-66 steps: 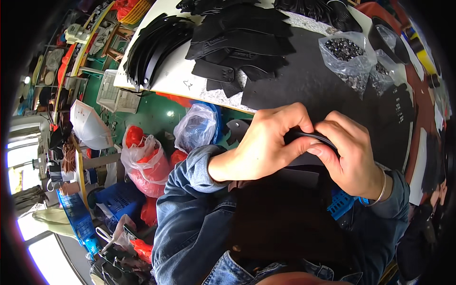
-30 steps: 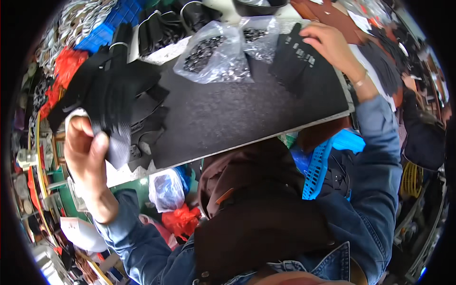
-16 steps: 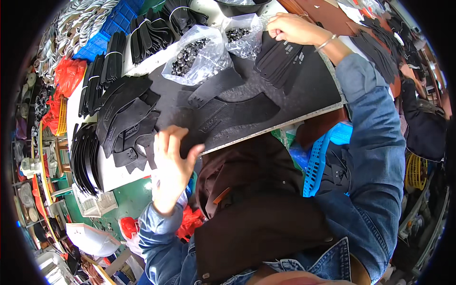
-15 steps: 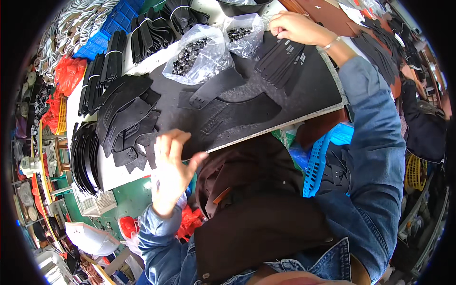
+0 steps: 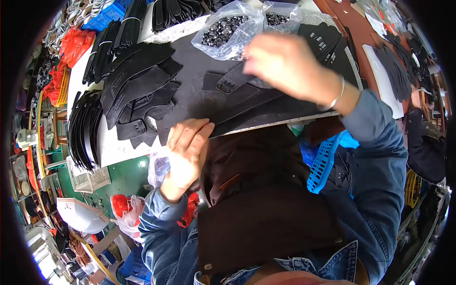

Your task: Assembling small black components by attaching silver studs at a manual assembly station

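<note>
My left hand (image 5: pixel 187 149) is at the near edge of the black work mat (image 5: pixel 192 99), its fingers closed at the end of a long black leather strap (image 5: pixel 240 117). The strap slants away to the right across a curved black leather piece. Blurred by motion, my right hand (image 5: pixel 280 64) hovers over the mat beside an open clear plastic bag (image 5: pixel 256 28) of small dark shiny metal parts. Its fingers are bent, and whether they hold anything does not show. Beneath it lies a short black leather piece with snaps (image 5: pixel 225 85), partly hidden.
Overlapping black leather pieces (image 5: pixel 137 85) pile up on the left, near bundled black straps (image 5: pixel 85 128). A second bag of metal parts (image 5: pixel 280 19) stands behind my right hand. Black straps fan out (image 5: pixel 325 40) at the far right. A blue basket (image 5: pixel 323 161) sits below the table edge.
My right hand has come left and nearer from the fanned straps toward the bag. A long strap now lies across the mat, its end at my left hand, whose fingers have closed.
</note>
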